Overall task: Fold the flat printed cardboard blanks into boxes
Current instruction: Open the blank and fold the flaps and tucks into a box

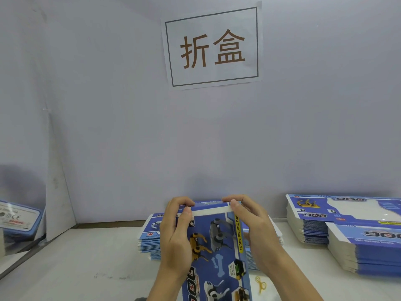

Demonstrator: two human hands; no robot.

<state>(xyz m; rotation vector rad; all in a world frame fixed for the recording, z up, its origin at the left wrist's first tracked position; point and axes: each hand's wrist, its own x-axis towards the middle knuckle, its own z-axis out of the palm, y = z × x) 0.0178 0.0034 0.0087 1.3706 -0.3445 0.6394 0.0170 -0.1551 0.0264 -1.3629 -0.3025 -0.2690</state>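
I hold a blue printed cardboard box with robot dog pictures upright in front of me, above the table. My left hand grips its left side, fingers curled over the top flap and thumb pressing the flap's white edge. My right hand grips the right side, fingers curled over the same flap and thumb on its right end. Directly behind the box lies a stack of flat blue blanks.
A taller stack of flat blanks sits on the white table at the right. A yellow rubber band lies near my right forearm. A paper sign hangs on the grey wall. At far left a mirrored panel shows a label.
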